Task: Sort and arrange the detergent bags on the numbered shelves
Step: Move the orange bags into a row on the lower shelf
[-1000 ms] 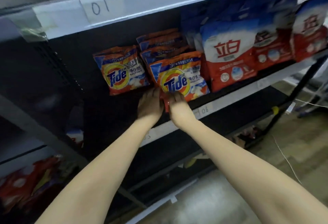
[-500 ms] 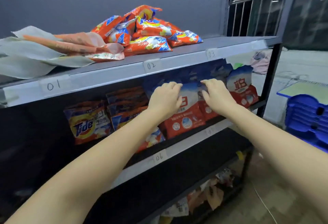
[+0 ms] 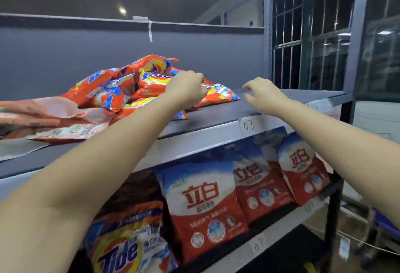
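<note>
Both arms are extended to the top shelf (image 3: 270, 108). The left hand (image 3: 186, 90) is over the right end of a heap of orange detergent bags (image 3: 129, 90) lying on that shelf; its fingers are curled downward against the bags, but whether they actually grip one cannot be told. The right hand (image 3: 263, 94) is just to the right of the heap, over bare shelf surface, fingers loosely bent and holding nothing. Left of the left hand, pale pink bags (image 3: 67, 119) lie flat on the same shelf. Below the right hand, the shelf edge carries a paper label (image 3: 249, 125) reading 03. Under both forearms, on the next level, red-and-white bags (image 3: 205, 205) stand upright in a row, with an orange Tide bag (image 3: 127, 249) beneath the left forearm.
</note>
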Tool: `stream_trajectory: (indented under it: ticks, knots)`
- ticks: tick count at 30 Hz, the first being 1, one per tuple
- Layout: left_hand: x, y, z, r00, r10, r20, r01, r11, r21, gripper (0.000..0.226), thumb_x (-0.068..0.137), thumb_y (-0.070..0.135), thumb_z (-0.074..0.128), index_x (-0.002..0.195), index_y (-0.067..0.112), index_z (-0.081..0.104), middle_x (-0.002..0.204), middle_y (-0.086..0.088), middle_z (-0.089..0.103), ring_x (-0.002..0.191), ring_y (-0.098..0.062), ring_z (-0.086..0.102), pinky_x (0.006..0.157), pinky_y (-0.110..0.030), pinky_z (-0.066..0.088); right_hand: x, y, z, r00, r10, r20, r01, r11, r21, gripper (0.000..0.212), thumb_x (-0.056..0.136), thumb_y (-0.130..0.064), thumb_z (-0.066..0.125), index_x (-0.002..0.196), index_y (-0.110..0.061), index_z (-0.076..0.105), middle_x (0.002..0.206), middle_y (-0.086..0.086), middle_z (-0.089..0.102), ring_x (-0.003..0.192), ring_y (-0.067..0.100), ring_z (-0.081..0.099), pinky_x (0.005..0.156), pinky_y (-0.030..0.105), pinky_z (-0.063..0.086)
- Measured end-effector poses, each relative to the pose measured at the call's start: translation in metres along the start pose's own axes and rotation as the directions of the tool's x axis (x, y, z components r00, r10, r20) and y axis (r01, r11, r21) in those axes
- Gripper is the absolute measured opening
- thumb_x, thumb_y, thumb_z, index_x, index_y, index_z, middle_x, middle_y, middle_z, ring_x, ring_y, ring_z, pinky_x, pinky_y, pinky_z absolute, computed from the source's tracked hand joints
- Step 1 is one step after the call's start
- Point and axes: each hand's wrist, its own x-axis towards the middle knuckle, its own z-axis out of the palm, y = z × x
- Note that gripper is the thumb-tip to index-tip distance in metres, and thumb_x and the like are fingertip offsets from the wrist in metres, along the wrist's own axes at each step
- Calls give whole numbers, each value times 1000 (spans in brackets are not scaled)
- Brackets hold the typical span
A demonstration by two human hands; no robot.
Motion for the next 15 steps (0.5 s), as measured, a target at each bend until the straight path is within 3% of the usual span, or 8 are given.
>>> stream_trajectory:
  ticks: [6, 11, 15]
  knots:
    - [79, 18, 39, 995, 11, 104, -19, 996, 81, 36, 94, 31, 43, 118, 9, 59, 118, -13, 62, 109, -32, 55, 77, -33, 43, 74, 38, 14, 997, -22, 79, 26, 999, -47, 37, 97, -17, 40, 130, -6, 53, 133, 17, 49, 123, 34, 44, 103, 37, 35]
    - [122, 21, 68, 965, -157, 210, 120, 976, 181, 31, 95, 29, 42, 100, 3, 60, 109, -17, 63, 86, -29, 51, 66, -30, 36, 140, 70, 47, 963, -47, 266, 53, 998, -15, 40, 98, -27, 39, 115, 1, 62, 121, 17, 61, 113, 32, 54, 95, 39, 45]
    - [135, 9, 85, 923, -348, 167, 309, 925, 219, 34, 98, 32, 40, 103, 3, 57, 116, -17, 60, 99, -30, 54, 72, -33, 37, 191, 79, 71, 899, -61, 435, 45, 998, 46, 57, 99, -46, 33, 126, 0, 53, 128, 12, 54, 115, 29, 51, 92, 33, 40]
